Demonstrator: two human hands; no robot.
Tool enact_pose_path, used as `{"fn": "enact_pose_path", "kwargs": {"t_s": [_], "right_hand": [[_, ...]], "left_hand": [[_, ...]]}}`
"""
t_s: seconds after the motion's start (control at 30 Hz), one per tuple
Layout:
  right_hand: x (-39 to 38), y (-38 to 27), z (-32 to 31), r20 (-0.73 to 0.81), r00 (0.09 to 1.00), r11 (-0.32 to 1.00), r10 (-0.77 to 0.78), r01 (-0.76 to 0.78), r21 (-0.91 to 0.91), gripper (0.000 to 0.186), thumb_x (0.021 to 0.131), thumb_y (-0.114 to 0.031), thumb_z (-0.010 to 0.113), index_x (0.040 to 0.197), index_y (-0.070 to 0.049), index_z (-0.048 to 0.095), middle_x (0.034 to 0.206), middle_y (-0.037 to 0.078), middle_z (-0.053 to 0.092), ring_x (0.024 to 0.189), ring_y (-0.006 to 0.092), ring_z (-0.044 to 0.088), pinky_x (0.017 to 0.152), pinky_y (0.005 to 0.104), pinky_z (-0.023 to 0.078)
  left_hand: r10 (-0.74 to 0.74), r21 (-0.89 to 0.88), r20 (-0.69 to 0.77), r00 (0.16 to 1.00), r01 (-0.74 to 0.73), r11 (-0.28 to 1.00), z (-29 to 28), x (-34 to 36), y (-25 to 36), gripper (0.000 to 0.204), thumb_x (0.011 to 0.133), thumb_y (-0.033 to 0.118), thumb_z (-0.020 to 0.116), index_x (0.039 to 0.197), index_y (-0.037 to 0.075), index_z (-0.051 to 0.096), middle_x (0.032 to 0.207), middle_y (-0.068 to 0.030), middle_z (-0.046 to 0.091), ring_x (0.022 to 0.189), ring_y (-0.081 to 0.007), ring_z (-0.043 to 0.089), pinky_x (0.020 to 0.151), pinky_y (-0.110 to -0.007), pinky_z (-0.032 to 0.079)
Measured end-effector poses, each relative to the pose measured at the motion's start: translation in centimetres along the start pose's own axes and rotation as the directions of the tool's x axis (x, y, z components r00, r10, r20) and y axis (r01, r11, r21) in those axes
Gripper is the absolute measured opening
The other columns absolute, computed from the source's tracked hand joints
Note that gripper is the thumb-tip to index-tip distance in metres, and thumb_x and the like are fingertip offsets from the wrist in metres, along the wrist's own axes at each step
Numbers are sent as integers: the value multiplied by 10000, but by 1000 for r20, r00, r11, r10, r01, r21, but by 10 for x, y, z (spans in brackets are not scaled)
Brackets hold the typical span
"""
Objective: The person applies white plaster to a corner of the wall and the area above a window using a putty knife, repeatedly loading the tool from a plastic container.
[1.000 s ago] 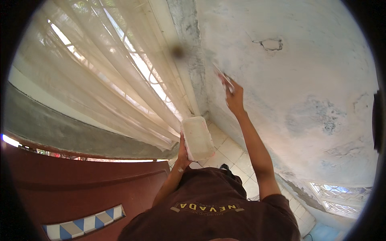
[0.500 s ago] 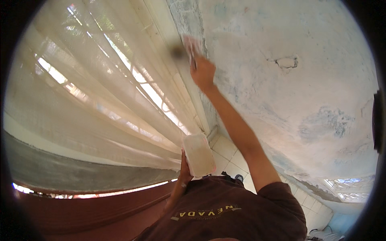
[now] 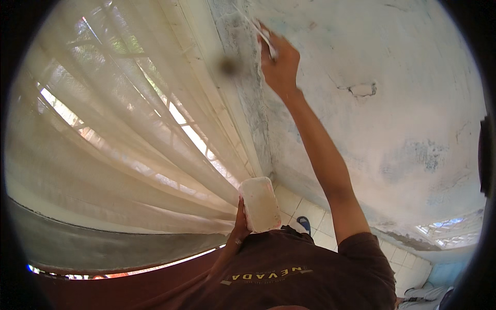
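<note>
My right hand (image 3: 280, 62) is stretched high up against a rough, patchy white wall (image 3: 392, 119), shut on a thin flat tool (image 3: 257, 25) whose blade lies on the wall near the corner. It looks like a scraper or putty knife, but the blade is blurred. My left hand (image 3: 240, 223) is held close to my chest, gripping a white rectangular tub (image 3: 259, 204) by its lower edge. My brown shirt (image 3: 289, 274) fills the bottom of the view.
A pale sheer curtain (image 3: 119, 134) hangs over a bright window at the left, right beside the wall corner. A cracked chip (image 3: 363, 90) marks the wall. White floor tiles (image 3: 305, 206) and a dark shoe (image 3: 305, 223) show below.
My right hand has moved up and left along the wall toward the corner by the curtain. The left hand has kept the tub at my chest.
</note>
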State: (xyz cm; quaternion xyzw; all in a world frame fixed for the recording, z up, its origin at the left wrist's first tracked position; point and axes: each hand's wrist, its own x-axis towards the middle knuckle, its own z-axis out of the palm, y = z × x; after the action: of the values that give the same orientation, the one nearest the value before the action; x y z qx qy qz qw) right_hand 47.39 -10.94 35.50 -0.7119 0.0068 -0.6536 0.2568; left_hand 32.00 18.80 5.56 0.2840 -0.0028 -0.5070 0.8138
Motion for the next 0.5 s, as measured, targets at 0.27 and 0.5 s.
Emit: {"fn": "enact_pose_path", "kwargs": {"t_s": [0.27,0.5], "right_hand": [[-131,29,40,206,978,996,-33,50,-77,110,803,-121,704,894,-65,676,759,135,612,713,352,610,601,469,454],[-251,77,-45,551,817,985,169,-159,-66,385,820,-59,696,1205,-81,701,851,163,684,768,350,678,651,437,537]], "left_hand": [[205,-34,-75,976,-208,978,17,18,-20,804,1018,698,332,1569,112,336,1477,-156,520,1306,-332,569,1076,-556,491],[211,-67,-218,953,-230,971,1,48,-59,766,1024,689,318,1557,142,372,1479,-137,525,1311,-329,566,1078,-565,485]]}}
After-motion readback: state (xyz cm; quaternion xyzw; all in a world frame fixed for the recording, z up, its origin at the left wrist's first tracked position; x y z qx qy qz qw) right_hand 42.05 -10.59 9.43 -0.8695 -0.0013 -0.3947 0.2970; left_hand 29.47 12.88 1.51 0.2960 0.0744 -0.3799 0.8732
